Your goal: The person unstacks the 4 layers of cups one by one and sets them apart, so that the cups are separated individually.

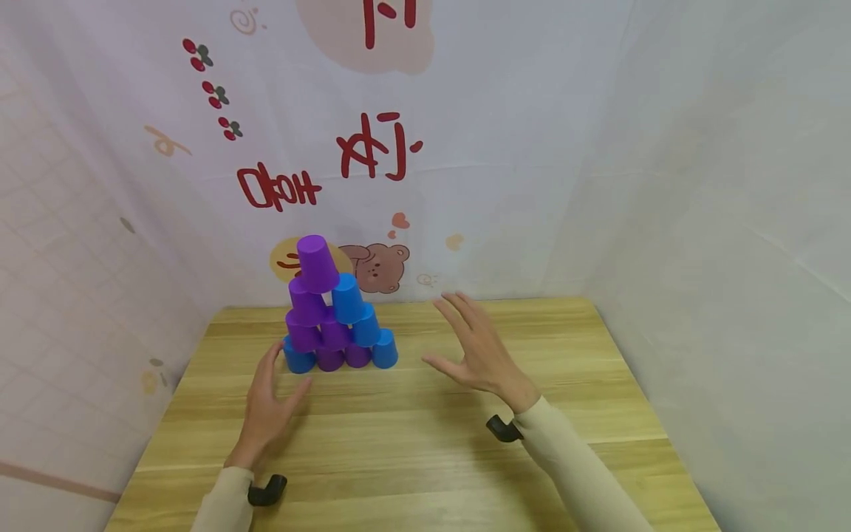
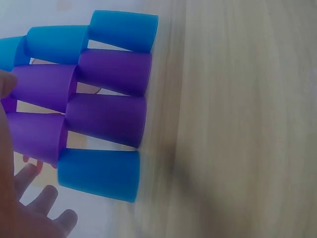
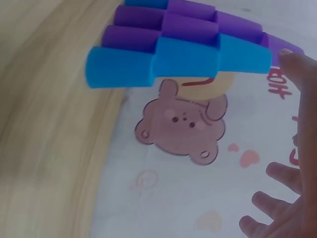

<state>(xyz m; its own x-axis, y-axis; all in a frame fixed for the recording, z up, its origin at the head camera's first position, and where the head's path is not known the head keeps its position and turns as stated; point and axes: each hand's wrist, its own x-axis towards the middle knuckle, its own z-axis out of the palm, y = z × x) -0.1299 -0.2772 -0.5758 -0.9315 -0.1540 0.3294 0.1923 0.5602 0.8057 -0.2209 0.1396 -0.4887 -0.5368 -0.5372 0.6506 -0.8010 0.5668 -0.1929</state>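
A pyramid of upside-down plastic cups stands at the back left of the table, narrowing to a single purple cup [image 1: 318, 264] on top. Its bottom row has a blue cup [image 1: 384, 349] at the right end and another blue cup [image 2: 99, 174] at the left end, with purple ones between. Close by the lower left side is my left hand [image 1: 266, 406], thumb and fingers spread apart, gripping nothing; whether a fingertip touches the end cup I cannot tell. To the right of the stack, my right hand [image 1: 482, 355] hovers above the table with fingers extended, holding nothing.
The wooden table [image 1: 412, 443] meets a white cloth backdrop [image 1: 505, 185] just behind the cups. A printed bear [image 3: 183, 124], hearts and red lettering decorate it. White cloth walls [image 1: 744, 222] rise on both sides. A black wrist mount [image 1: 503, 428] sits on the right sleeve.
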